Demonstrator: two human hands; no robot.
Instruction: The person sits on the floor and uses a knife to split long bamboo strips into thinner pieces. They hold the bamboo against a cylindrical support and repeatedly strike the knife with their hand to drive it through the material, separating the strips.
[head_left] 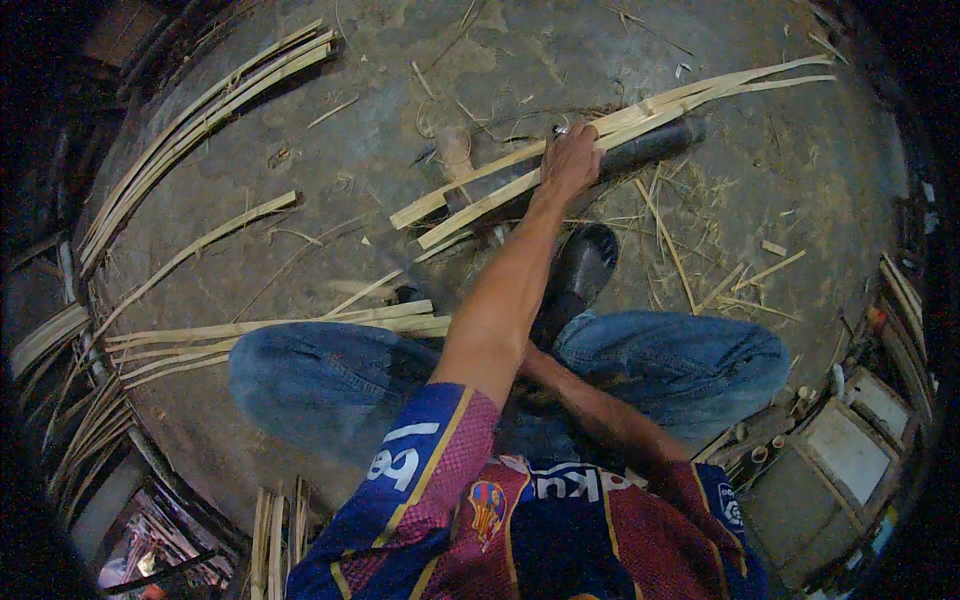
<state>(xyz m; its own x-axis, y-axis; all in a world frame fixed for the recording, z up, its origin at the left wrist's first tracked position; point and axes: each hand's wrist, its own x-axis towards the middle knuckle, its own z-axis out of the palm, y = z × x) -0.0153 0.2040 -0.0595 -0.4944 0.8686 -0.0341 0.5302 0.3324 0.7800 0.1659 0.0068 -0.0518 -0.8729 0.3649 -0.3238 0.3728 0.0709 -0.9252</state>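
My left arm reaches forward, and my left hand (570,163) is closed round several pale split-bamboo strips (690,98). The strips slant from near my shoe up to the far right. They lie across a dark, round log-like piece (650,148) on the floor. My right forearm (610,405) crosses low between my knees. Most of my right hand (537,362) is behind my left forearm, so its fingers are hidden. A blurred dark shape shows left of that forearm, too smeared to name.
More strips lie in a long bundle (215,125) at far left and in another bundle (180,345) by my left knee. Shavings (690,235) litter the floor at right. My dark shoe (588,262) is close to the log-like piece. A worn box-like panel (850,455) stands at lower right.
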